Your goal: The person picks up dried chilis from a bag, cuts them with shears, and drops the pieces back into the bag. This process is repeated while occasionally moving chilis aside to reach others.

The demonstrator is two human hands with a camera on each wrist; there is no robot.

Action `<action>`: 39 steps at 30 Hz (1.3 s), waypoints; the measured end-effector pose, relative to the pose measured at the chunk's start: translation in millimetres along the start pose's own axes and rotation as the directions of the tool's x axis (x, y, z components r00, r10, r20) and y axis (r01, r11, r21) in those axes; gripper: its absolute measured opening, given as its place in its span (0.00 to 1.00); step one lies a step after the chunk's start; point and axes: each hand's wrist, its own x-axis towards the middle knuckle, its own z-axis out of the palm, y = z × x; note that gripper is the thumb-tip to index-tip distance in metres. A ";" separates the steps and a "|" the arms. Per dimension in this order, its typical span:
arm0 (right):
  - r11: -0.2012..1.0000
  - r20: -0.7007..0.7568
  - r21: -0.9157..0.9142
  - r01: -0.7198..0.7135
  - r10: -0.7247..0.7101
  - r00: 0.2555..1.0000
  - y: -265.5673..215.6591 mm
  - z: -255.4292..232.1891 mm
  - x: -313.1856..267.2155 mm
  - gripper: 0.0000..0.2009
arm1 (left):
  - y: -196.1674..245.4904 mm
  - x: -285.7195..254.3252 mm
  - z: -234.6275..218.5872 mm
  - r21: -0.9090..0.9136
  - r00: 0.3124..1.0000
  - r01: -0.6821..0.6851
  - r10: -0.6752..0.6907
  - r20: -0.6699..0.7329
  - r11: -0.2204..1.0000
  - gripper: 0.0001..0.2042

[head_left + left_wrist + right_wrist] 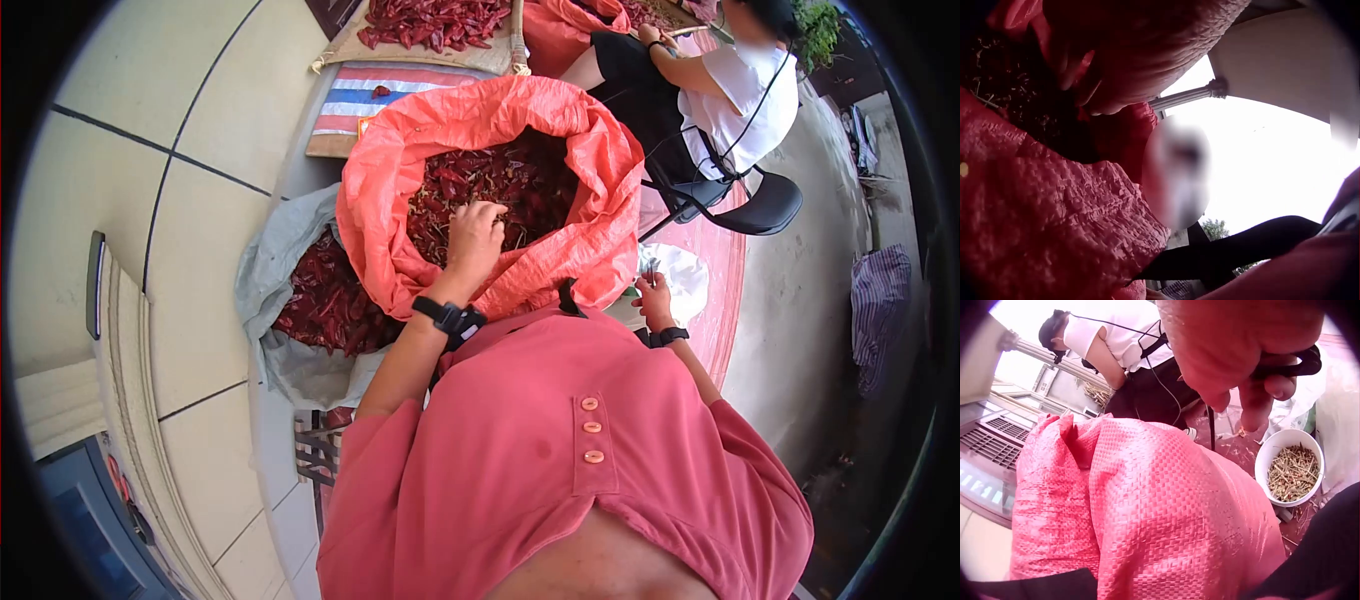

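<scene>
My left hand (475,240) reaches into a large red woven sack (610,190) of dried red chilies (540,185). Its fingers are bent over the pile, and I cannot tell whether they pinch a chili. Seen from the left wrist, the hand (1129,50) looms dark above the sack's folded rim. My right hand (655,300) is out to the right, beside the sack. It grips scissors, whose black handle loop (1309,362) shows by the fingers in the right wrist view. Beyond that hand stands a white bucket (1264,464) of cut stems (1294,475).
A grey sack (262,290) with more chilies (335,295) leans at the left. Ahead, chilies lie on a woven tray (350,48) near a striped cloth (345,98). A seated person (745,90) is at the far right on a black chair (765,205).
</scene>
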 end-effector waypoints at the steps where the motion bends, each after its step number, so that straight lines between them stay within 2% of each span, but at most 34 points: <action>1: 1.000 -0.029 0.010 0.011 -0.011 1.000 6.8 -0.9 -0.8 0.17 | -1.4 9.8 21.7 0.013 0.997 -0.015 0.014 0.081 1.000 0.13; 4: 0.998 0.019 -0.006 -0.062 0.062 0.998 10.7 -15.4 -13.5 0.17 | 0.5 30.2 69.7 0.089 0.947 -0.013 -0.017 0.321 0.996 0.19; 5: 0.998 0.060 0.009 -0.056 0.055 0.997 12.4 -20.1 -21.3 0.18 | -4.1 37.1 82.4 0.116 0.928 -0.077 0.029 0.372 0.990 0.22; 8: 0.998 0.150 -0.004 -0.056 0.056 0.987 15.0 -28.7 -42.1 0.18 | -10.4 49.2 105.4 0.115 0.909 -0.091 0.036 0.415 0.989 0.23; 9: 0.998 0.154 -0.035 -0.046 0.051 0.987 15.0 -30.6 -49.0 0.18 | -11.1 49.9 106.4 0.108 0.908 -0.120 0.065 0.415 0.987 0.19; 12: 0.998 0.157 -0.026 -0.055 0.059 0.986 18.6 -36.9 -59.7 0.15 | -30.1 48.7 118.2 0.219 0.875 -0.119 -0.002 0.484 0.968 0.16; 15: 1.000 0.169 0.003 -0.026 0.025 0.985 13.8 -44.6 -66.9 0.13 | -41.9 35.0 113.4 0.223 0.886 -0.036 -0.072 0.457 0.974 0.09; 19: 0.998 0.135 0.065 0.021 -0.030 0.990 -10.2 -44.2 -68.9 0.11 | -35.5 21.1 78.7 0.132 0.927 0.138 -0.175 0.333 0.982 0.13; 22: 0.978 0.142 0.103 0.182 -0.196 0.970 -54.9 -36.6 -69.6 0.10 | -24.1 20.9 50.8 0.081 0.983 0.078 -0.090 0.162 0.994 0.12; 23: 0.974 0.198 0.101 0.203 -0.220 0.955 -74.9 -35.3 -69.5 0.10 | -24.7 22.5 43.8 0.094 0.996 -0.050 0.042 0.085 0.994 0.15; 24: 0.946 0.239 0.154 0.286 -0.317 0.918 -92.3 -27.4 -68.1 0.10 | -21.3 23.9 37.6 -0.047 0.994 0.050 -0.045 0.095 0.998 0.15; 26: 0.859 0.298 0.270 0.435 -0.504 0.810 -128.5 -4.0 -70.3 0.10 | -2.4 28.8 22.2 -0.326 0.969 0.236 -0.199 0.145 0.915 0.17; 27: 0.859 0.359 0.264 0.438 -0.509 0.782 -155.2 5.2 -82.2 0.10 | 8.8 29.0 11.7 -0.390 0.979 0.188 -0.137 0.153 0.902 0.16; 28: 0.859 0.417 0.257 0.443 -0.512 0.751 -179.8 15.3 -92.9 0.10 | 23.9 28.6 1.2 -0.482 0.980 0.189 -0.132 0.150 0.855 0.15; 29: 0.817 0.471 0.268 0.510 -0.573 0.671 -194.2 27.3 -94.0 0.10 | 40.3 26.6 -9.3 -0.569 0.981 0.189 -0.126 0.148 0.800 0.15; 30: 0.794 0.489 0.319 0.517 -0.605 0.628 -204.9 42.0 -94.4 0.10 | 54.7 24.6 -20.3 -0.649 0.982 0.186 -0.118 0.147 0.737 0.15; 31: 0.770 0.504 0.369 0.520 -0.636 0.584 -214.0 57.2 -94.5 0.09 | 65.7 23.4 -31.2 -0.628 0.981 0.184 -0.106 0.160 0.756 0.16; 32: 0.746 0.517 0.416 0.520 -0.665 0.539 -220.8 70.3 -96.1 0.09 | 68.3 21.9 -33.6 -0.589 0.992 0.118 -0.066 0.109 0.800 0.15; 34: 0.762 0.522 0.546 0.348 -0.634 0.570 -230.1 92.6 -104.4 0.08 | 73.1 19.9 -36.4 -0.495 1.000 -0.007 0.014 0.011 0.869 0.15; 35: 0.758 0.529 0.601 0.252 -0.614 0.585 -231.6 98.4 -105.9 0.08 | 77.1 17.9 -37.7 -0.541 0.997 0.075 -0.078 0.017 0.838 0.13; 38: 0.736 0.509 0.509 0.447 -0.676 0.533 -226.3 107.2 -99.0 0.06 | 79.5 12.6 -45.3 -0.572 0.989 0.143 -0.131 0.063 0.808 0.11; 39: 0.682 0.463 0.466 0.564 -0.731 0.501 -228.5 107.7 -103.0 0.04 | 80.5 12.5 -48.2 -0.564 0.986 0.167 -0.146 0.082 0.809 0.10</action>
